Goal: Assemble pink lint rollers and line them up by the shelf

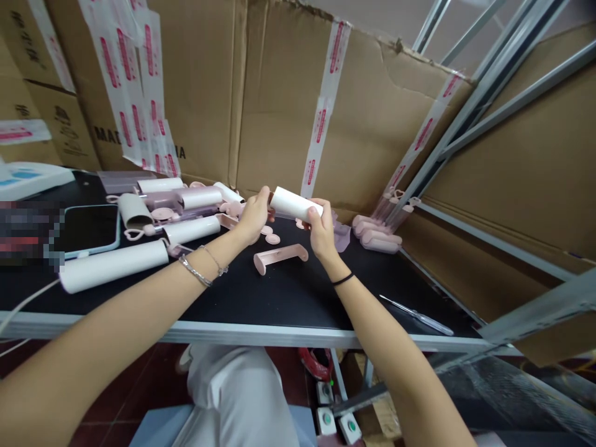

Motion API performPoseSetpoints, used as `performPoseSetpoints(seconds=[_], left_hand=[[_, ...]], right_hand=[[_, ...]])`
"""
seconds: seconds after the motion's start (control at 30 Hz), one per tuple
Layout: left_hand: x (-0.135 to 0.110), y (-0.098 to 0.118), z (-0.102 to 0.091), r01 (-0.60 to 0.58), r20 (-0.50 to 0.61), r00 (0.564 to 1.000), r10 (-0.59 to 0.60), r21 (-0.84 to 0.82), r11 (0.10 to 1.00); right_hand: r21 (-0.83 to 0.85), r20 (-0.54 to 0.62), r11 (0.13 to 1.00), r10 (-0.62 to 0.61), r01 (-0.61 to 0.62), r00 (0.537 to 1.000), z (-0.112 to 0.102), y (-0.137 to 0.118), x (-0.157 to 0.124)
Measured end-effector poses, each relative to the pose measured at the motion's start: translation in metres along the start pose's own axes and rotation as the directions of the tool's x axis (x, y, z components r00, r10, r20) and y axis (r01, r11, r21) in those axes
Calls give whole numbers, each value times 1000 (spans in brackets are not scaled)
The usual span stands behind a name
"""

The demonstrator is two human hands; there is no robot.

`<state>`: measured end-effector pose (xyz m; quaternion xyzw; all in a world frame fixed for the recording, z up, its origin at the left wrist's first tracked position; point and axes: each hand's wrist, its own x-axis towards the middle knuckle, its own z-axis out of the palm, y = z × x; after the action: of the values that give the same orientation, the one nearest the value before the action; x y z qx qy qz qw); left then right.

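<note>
In front of the cardboard wall, my right hand (321,230) is closed round the right end of a short white tube (294,203), held tilted above the bench. My left hand (255,216) is at the tube's left end, its fingers pinched together; a small brownish edge shows there, too little to name. Below the tube, a pink U-shaped bracket (280,256) lies on the black bench top. Small pink discs (272,239) are scattered beside my left hand.
More white tubes (193,230) and pink parts crowd the left side, near a phone (90,228) and a long white cylinder (116,266). Several pink pieces (379,241) lie at the right, with a screwdriver (419,316) near the front edge. A metal frame (465,133) rises at right.
</note>
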<state>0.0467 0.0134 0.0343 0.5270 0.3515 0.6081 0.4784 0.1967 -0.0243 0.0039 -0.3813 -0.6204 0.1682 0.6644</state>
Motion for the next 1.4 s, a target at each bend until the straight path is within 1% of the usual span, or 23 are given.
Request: performPoseSetpoints(seconds=[0.07, 0.23, 0.3, 0.37, 0.5, 0.57, 0.63, 0.7, 0.77, 0.8, 0.83, 0.87, 0.9, 0.97, 1.0, 1.03, 1.07, 1.1, 1.2, 1.27, 1.3, 1.33, 1.4], left_hand=[[-2, -2, -3, -1, -15, 1000, 1, 10, 1000], [0, -10, -9, -32, -26, 999, 35, 134, 990], [1, -14, -10, -47, -19, 999, 48, 73, 996], [1, -17, -9, -51, 0, 999, 51, -30, 998], [-5, -20, -7, 20, 39, 999, -13, -195, 981], [-9, -18, -7, 57, 71, 997, -43, -210, 976], [-9, -13, -8, 59, 103, 994, -41, -180, 982], [-4, -7, -11, 44, 64, 997, -31, -208, 977], [5, -1, -17, 34, -51, 997, -54, -337, 941], [10, 2, -20, 35, -113, 989, -90, -417, 908], [14, 5, -25, 39, -166, 977, -136, -484, 874], [18, 7, -29, 55, -202, 961, -190, -532, 845], [20, 8, -33, 76, -223, 944, -241, -564, 822], [22, 7, -37, 113, -251, 914, -317, -594, 796], [21, 6, -38, 120, -260, 906, -333, -597, 793], [19, 5, -37, 117, -266, 905, -331, -595, 795], [17, 3, -35, 107, -270, 909, -319, -587, 803], [15, 2, -33, 100, -275, 912, -306, -574, 813], [9, -1, -25, 90, -272, 922, -276, -541, 836], [6, -1, -22, 87, -257, 932, -257, -531, 843], [5, -2, -21, 84, -248, 937, -247, -526, 846], [4, -2, -21, 81, -242, 941, -237, -519, 851], [2, -3, -19, 87, -239, 943, -232, -496, 864]], right_hand=[[-61, 24, 998, -31, 33, 999, 2, 0, -2], [-259, 40, 961, -93, 101, 995, -3, 0, -2], [-316, 57, 943, -94, 108, 994, -2, -2, -4], [-356, 78, 928, -89, 111, 993, 1, -4, -6], [-379, 110, 921, -52, 90, 993, 5, -6, -11], [-384, 146, 920, -22, 77, 989, 6, -4, -12], [-404, 204, 910, -8, 92, 979, 5, -1, -12], [-450, 244, 884, -14, 126, 970, 6, 3, -12], [-535, 243, 827, -44, 172, 969, 8, 5, -13], [-587, 249, 783, -66, 205, 966, 10, 5, -14], [-636, 282, 730, -83, 251, 956, 12, 5, -16], [-669, 350, 674, -86, 313, 933, 14, 4, -17], [-680, 443, 624, -67, 384, 894, 16, 2, -18], [-654, 623, 571, 35, 496, 781, 20, -2, -20], [-645, 676, 560, 100, 520, 730, 22, -3, -21], [-654, 694, 548, 160, 522, 702, 24, -5, -21], [-682, 681, 531, 211, 503, 701, 25, -5, -21], [-719, 649, 511, 251, 471, 718, 27, -5, -20], [-816, 507, 469, 297, 338, 809, 28, -2, -18], [-859, 418, 447, 331, 249, 846, 26, 2, -15], [-878, 384, 429, 365, 213, 848, 24, 3, -13], [-893, 360, 410, 408, 184, 839, 22, 5, -11], [-909, 346, 387, 485, 158, 803, 17, 6, -6]])
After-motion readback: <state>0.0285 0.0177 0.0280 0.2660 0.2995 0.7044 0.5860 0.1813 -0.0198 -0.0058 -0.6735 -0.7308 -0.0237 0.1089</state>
